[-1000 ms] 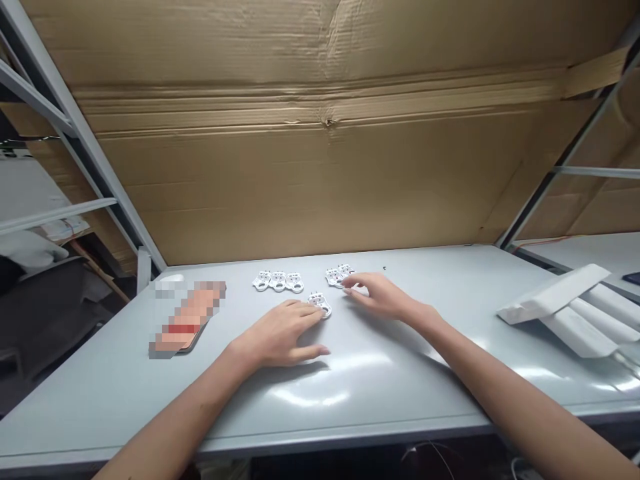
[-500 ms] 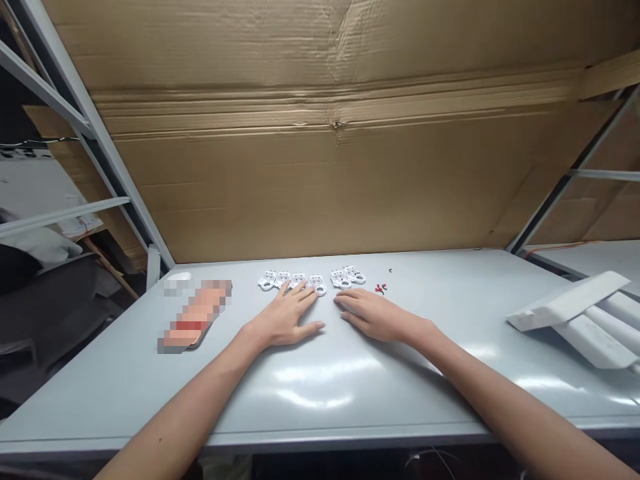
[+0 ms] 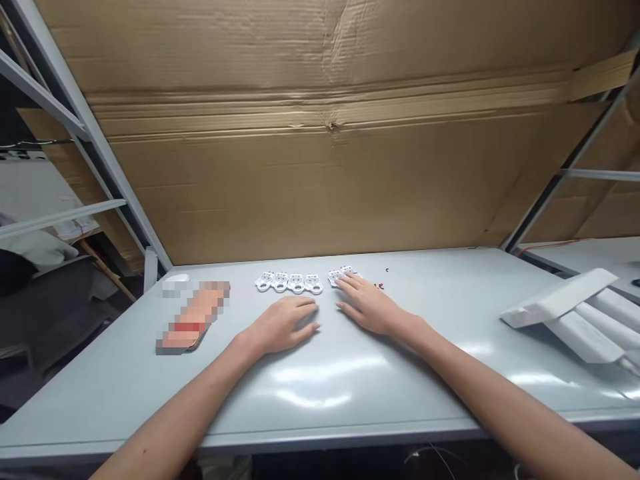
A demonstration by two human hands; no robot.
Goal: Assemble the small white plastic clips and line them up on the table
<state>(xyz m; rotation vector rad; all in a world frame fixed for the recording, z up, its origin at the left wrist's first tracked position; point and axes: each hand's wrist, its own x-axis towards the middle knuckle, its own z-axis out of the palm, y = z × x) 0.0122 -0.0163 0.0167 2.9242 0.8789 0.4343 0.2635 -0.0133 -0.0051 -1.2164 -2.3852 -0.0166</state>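
Observation:
Several white plastic parts (image 3: 297,283), each with a round ring at its near end, lie side by side in a row on the grey table (image 3: 300,400). My left hand (image 3: 285,323) is just in front of this row, fingers stretched out and thumb apart, holding nothing. To the right lie two more white parts (image 3: 334,277), partly hidden beneath the fingers of my right hand (image 3: 370,305). That hand is open, its fingertips over or touching them; I cannot tell which. Small red and black pieces (image 3: 381,286) show just beyond it, mostly covered.
A blurred-out orange flat object (image 3: 200,313) and a white item (image 3: 177,278) lie at the left. White foam-like blocks (image 3: 560,300) sit at the right. A cardboard sheet (image 3: 320,187) stands along the back, between grey metal posts (image 3: 107,147).
My left hand has drawn back toward me off the row of white parts. My right hand has moved forward onto the right-hand pair, covering more of the red pieces.

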